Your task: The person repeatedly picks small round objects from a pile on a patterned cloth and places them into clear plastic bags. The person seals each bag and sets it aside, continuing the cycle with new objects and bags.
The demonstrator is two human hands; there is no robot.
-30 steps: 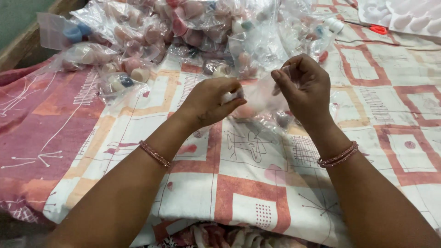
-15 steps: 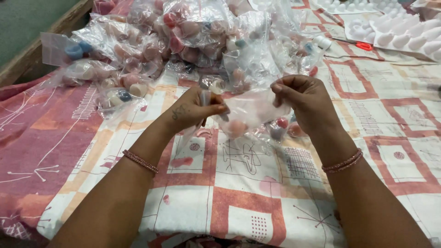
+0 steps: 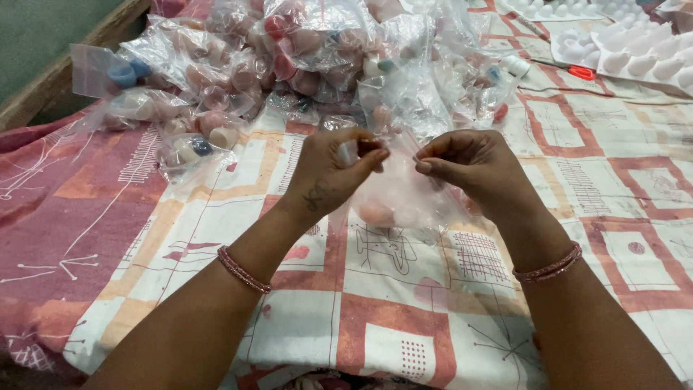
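My left hand [image 3: 332,170] and my right hand [image 3: 473,170] pinch the top edge of a small clear plastic bag [image 3: 404,198] held just above the patterned cloth [image 3: 375,303]. The fingertips of both hands meet at the bag's mouth. Inside the bag lie a few pale pink and white rounded pieces [image 3: 377,214]. Each wrist carries thin reddish bangles.
A heap of filled clear bags [image 3: 289,58] with pink, white and blue pieces lies beyond my hands. White moulded trays [image 3: 635,50] with a red item sit at the far right. A wooden edge [image 3: 65,79] and green surface border the far left.
The view has shifted so the heap of bags sits higher. My hands have come closer together and lower, still gripping the same bag at its top.
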